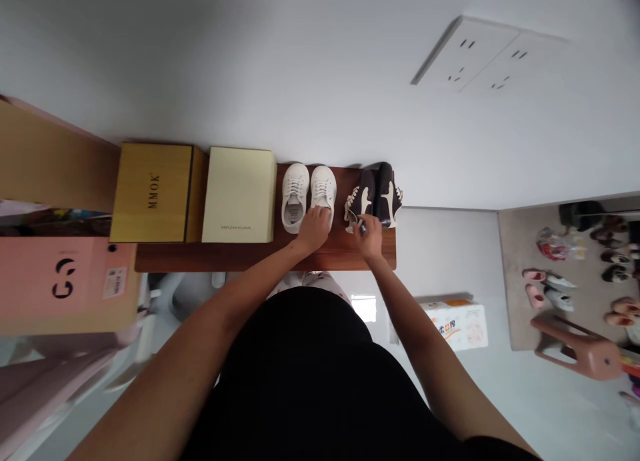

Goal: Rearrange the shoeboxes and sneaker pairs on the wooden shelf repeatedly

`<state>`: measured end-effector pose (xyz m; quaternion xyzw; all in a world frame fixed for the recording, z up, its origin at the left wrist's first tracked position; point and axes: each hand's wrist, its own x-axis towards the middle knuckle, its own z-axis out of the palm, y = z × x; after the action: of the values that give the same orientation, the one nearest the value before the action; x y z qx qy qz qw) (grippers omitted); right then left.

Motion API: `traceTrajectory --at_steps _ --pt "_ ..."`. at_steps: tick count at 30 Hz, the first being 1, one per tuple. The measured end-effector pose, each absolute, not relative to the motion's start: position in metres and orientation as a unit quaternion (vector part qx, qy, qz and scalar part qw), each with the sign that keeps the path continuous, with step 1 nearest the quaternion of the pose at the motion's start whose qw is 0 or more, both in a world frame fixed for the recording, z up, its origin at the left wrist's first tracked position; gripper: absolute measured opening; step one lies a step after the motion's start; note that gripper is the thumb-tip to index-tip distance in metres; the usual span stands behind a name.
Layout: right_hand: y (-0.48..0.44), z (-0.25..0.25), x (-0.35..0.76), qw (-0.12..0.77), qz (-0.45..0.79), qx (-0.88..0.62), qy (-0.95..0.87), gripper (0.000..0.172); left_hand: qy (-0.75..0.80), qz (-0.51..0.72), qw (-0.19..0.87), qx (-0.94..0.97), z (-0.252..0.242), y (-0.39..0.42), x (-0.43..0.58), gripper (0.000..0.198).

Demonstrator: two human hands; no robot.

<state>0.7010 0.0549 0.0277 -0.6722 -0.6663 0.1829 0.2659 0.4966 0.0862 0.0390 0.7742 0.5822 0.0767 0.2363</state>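
Two white lace-up sneakers stand side by side on a brown wooden shelf (250,258), toes toward the wall. My left hand (315,229) is closed on the heel of the right-hand white sneaker (324,186); the left-hand white sneaker (295,194) stands free beside it. To the right is a pair of dark brown sneakers with cream trim. Pinched at the heel of the nearer-left dark sneaker (366,191) are the fingers of my right hand (370,236). The other dark sneaker (386,193) leans close against it. My fingertips are partly hidden inside the shoes.
A cream shoe box (239,194) and a gold shoe box (153,193) share the shelf on the left, near a pink box (65,276). A white wrapped pack (457,324) lies on the floor. A pink stool (580,348) and several shoes are at far right.
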Motion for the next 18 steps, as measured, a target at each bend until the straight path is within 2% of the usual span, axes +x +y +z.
traceTrajectory --at_steps 3,6,8,11,14,18 --pt "0.062 0.021 0.748 0.236 0.150 -0.766 -0.579 0.046 0.527 0.108 0.343 0.770 0.029 0.082 0.534 0.028" --pt "0.075 0.013 0.783 0.155 0.197 -0.815 -0.522 0.059 0.568 0.056 0.403 0.715 0.018 0.082 0.570 0.039" --pt "0.084 0.007 0.797 0.110 0.269 -0.807 -0.514 0.055 0.587 0.005 0.423 0.690 0.013 0.085 0.588 0.044" --pt "0.094 0.002 0.805 0.080 0.321 -0.784 -0.525 0.042 0.597 -0.050 0.424 0.679 0.011 0.094 0.600 0.040" --pt "0.100 0.006 0.806 0.045 0.299 -0.773 -0.558 0.031 0.590 -0.080 0.396 0.699 0.016 0.104 0.598 0.039" --pt "0.100 0.020 0.805 -0.016 0.216 -0.741 -0.635 0.026 0.536 -0.082 0.363 0.758 0.031 0.111 0.590 0.034"
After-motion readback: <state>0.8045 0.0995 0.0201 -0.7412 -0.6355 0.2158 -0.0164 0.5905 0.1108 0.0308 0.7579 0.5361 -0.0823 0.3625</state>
